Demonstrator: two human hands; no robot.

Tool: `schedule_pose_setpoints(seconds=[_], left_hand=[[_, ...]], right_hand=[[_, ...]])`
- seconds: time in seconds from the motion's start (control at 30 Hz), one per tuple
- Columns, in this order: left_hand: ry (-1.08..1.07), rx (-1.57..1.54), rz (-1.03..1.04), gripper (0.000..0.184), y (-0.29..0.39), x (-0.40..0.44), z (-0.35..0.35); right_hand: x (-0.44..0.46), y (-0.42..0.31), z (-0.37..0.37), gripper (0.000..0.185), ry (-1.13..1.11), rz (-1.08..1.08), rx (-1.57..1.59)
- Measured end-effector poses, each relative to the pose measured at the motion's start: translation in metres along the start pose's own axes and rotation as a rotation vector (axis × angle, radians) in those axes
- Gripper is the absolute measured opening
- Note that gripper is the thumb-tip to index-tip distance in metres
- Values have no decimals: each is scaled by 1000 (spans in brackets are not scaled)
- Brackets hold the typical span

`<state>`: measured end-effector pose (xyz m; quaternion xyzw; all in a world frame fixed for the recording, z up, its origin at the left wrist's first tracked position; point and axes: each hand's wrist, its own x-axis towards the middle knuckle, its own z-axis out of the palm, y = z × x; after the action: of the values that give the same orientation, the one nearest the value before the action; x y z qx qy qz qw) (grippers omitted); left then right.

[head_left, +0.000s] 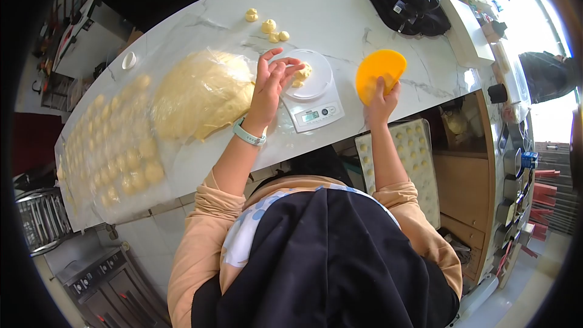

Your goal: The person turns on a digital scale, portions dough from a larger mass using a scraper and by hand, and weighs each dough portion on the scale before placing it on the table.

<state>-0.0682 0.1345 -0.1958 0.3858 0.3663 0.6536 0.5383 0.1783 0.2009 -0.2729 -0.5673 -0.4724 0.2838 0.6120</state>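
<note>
My left hand point(273, 80), with a pale watch on its wrist, is at the left side of the kitchen scale point(313, 109). Its fingers are apart, their tips beside small dough pieces point(302, 73) on the round weighing plate; whether they touch is hard to tell. The display is lit, but its digits are too small to read surely. In my right hand point(384, 100) is a yellow dough scraper point(379, 73), raised right of the scale. A large dough mass point(197, 94), partly under clear plastic, lies left of my left hand.
Several dough balls point(269, 25) sit behind the scale. Rows of dough balls point(115, 140) lie under plastic at left, near a small white cup point(129, 61). A black bag point(407, 3) rests at back right. Below the table edge is a tray of small pieces point(413, 146).
</note>
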Motion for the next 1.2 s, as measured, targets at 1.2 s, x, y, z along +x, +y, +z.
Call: schedule_pose_setpoints(seconds=[1.2], left_hand=[[-96,951,166,33,-22,148,-32]], right_hand=[[1,-3,0,31,-54,36,-73]])
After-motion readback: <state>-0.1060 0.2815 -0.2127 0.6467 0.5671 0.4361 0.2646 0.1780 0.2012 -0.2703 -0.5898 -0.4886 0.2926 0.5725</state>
